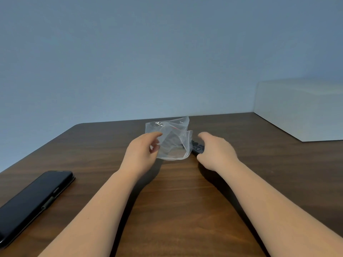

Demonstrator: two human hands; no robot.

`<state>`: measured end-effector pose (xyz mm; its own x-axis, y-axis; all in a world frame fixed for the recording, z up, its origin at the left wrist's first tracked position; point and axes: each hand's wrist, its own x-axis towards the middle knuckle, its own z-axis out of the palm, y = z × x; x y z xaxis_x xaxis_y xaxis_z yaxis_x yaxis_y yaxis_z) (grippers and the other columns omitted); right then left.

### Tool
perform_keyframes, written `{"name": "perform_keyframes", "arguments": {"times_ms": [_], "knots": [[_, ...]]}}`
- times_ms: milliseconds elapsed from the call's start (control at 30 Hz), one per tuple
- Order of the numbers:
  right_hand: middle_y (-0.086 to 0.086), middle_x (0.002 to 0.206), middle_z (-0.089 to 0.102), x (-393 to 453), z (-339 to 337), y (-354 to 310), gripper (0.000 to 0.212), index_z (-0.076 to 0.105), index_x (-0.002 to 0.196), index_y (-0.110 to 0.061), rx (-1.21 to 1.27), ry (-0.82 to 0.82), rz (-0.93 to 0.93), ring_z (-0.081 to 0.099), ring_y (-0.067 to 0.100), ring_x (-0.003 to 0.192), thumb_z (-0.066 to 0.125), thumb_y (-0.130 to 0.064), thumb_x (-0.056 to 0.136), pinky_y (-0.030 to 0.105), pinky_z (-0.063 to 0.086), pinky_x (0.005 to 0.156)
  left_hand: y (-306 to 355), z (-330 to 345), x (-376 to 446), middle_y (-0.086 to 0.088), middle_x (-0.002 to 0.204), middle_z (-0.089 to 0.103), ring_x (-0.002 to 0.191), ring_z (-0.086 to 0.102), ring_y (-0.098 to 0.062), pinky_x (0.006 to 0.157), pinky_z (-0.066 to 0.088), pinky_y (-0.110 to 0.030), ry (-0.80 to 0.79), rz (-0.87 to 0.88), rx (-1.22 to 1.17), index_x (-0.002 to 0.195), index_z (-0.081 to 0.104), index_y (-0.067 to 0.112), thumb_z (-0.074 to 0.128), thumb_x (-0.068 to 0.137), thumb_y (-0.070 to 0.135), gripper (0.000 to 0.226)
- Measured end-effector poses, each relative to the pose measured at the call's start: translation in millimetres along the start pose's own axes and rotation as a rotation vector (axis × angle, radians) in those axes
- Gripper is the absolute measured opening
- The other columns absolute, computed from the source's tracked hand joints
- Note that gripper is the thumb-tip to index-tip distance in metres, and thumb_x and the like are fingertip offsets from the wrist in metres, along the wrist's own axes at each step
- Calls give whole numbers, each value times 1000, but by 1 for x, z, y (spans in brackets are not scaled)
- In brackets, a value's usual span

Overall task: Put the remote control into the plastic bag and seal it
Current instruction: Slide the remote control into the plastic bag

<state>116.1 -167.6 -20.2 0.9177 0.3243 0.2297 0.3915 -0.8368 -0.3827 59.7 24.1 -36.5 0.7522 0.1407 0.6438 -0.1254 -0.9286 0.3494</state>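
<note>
A crumpled clear plastic bag point(171, 140) with a thin red line near its top is held up off the dark wooden table point(181, 197) by my left hand point(142, 151), which pinches its left edge. Just right of the bag lies a black remote control point(197, 147), mostly hidden behind the bag and my right hand point(215, 151). My right hand curls around the remote's near end, thumb above and fingers below it. Whether the remote is lifted off the table I cannot tell.
A black phone in a case point(31, 204) lies at the table's front left. A white box point(300, 108) stands at the back right against the blue-grey wall. The table's far edge runs just behind the bag.
</note>
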Motion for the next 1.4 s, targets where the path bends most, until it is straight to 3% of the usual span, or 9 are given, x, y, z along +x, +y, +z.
{"name": "perform_keyframes", "arguments": {"times_ms": [133, 233, 400, 600, 700, 967, 1100, 1233, 1400], "knots": [[8, 114, 65, 1, -12, 1, 34, 54, 124, -14, 193, 334, -33, 59, 29, 106, 58, -18, 90, 33, 47, 79, -2, -2, 1, 6, 85, 58, 74, 51, -15, 73, 39, -26, 70, -92, -25, 124, 52, 19, 57, 86, 9, 40], [7, 100, 66, 1, -15, -1, 17, 67, 103, -9, 277, 533, -180, 59, 26, 96, 60, -17, 90, 28, 41, 73, -5, -2, 1, 4, 83, 59, 75, 54, -18, 73, 41, -29, 84, -178, -57, 126, 45, 18, 60, 84, 9, 46], [7, 85, 67, -10, -21, -12, 9, 69, 86, -6, 408, 700, -474, 61, 26, 82, 69, -13, 82, 32, 49, 68, -13, -1, 4, -5, 90, 70, 86, 60, -23, 72, 39, -27, 85, -226, 96, 95, 67, 12, 55, 88, 18, 15], [-4, 75, 58, -20, -15, -19, 8, 66, 80, -10, 386, 475, -602, 55, 15, 72, 72, -14, 80, 26, 46, 64, -14, 0, 3, -6, 87, 72, 84, 62, -24, 70, 41, -29, 115, -282, 75, 90, 70, 10, 53, 90, 21, 20], [-9, 73, 55, -20, -14, -18, 9, 64, 77, -13, 397, 474, -605, 51, 10, 70, 71, -17, 79, 22, 44, 61, -15, 0, 2, -7, 87, 72, 82, 62, -25, 70, 44, -30, 133, -310, 72, 90, 70, 10, 54, 89, 21, 19], [-2, 73, 59, -24, -17, -21, 9, 63, 76, -11, 442, 519, -650, 55, 15, 68, 66, -20, 79, 27, 48, 59, -18, -1, 3, -6, 80, 70, 72, 55, -20, 65, 39, -29, 147, -422, 55, 83, 68, 9, 52, 90, 25, 23], [0, 79, 61, -16, -2, -19, 11, 64, 80, -13, 275, 372, -607, 56, 19, 74, 64, -23, 85, 38, 51, 63, -2, -1, 3, -6, 81, 71, 77, 61, -21, 69, 42, -28, 103, -314, -4, 83, 69, 11, 55, 89, 23, 20], [0, 97, 60, -5, 11, -18, 19, 65, 96, -16, 179, 251, -530, 55, 16, 85, 60, -33, 89, 32, 48, 72, 19, 2, -1, -3, 83, 72, 80, 62, -17, 71, 44, -26, 49, -160, -38, 88, 71, 12, 58, 88, 23, 17], [-3, 99, 40, 0, 17, -22, 39, 38, 89, -20, 144, 131, -430, 43, 14, 74, 73, -35, 80, 25, 35, 62, 23, 6, -4, -2, 85, 73, 81, 64, -16, 76, 51, -29, 4, -124, -85, 90, 72, 14, 61, 86, 24, 15]]}}
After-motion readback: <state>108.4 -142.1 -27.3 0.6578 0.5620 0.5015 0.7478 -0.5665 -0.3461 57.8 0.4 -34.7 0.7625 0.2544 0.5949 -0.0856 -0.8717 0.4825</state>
